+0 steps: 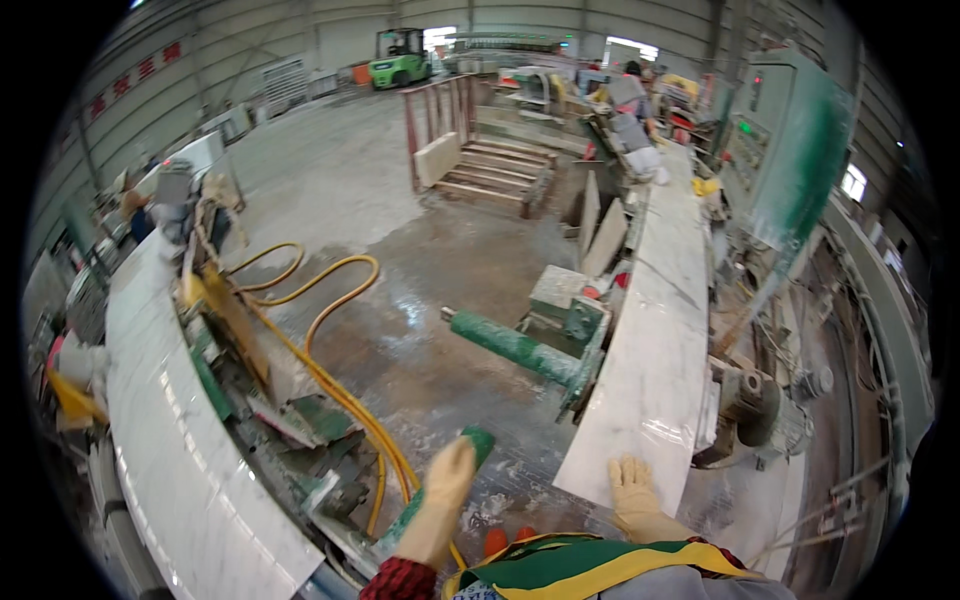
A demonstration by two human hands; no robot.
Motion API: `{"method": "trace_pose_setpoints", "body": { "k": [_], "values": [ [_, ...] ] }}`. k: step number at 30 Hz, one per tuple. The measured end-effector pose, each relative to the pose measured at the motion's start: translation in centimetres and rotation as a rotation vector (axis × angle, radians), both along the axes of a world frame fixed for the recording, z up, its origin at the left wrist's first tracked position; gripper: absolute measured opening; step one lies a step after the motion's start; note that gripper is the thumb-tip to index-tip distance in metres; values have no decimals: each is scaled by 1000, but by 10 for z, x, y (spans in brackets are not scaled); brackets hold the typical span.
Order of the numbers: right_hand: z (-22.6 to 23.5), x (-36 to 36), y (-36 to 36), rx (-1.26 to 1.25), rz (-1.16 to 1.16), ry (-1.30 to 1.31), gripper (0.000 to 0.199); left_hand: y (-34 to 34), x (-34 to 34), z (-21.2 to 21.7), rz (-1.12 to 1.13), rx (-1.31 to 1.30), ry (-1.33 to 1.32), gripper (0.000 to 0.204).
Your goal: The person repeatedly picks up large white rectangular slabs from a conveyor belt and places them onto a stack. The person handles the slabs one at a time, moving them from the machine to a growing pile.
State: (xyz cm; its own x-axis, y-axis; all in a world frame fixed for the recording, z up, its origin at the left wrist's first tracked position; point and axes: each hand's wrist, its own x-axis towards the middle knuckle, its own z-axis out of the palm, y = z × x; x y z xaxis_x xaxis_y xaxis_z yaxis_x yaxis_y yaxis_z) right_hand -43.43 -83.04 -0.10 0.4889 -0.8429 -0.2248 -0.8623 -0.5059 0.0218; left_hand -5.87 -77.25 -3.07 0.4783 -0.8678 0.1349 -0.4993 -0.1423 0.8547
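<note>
Resting flat and open, the gloved right hand (634, 487) presses the near end of the white marble slab (650, 330); left of the slab, the gloved left hand (446, 490) lies with loose fingers along a green roller (478, 442).

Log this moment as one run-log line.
left hand: gloved, on green roller | right hand: gloved, flat on near end of long white marble slab | floor: wet
</note>
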Motion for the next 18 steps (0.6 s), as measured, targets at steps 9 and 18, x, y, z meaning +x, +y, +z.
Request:
{"method": "trace_pose_setpoints", "body": {
  "k": [9,18],
  "values": [
    [-10,-6,-12,-30,74,-119,86,359,144,-2,1293,258,-535,48],
    [-69,-39,-46,-308,275,-16,74,413,130,-53,1615,541,-549,60]
  ]
}}
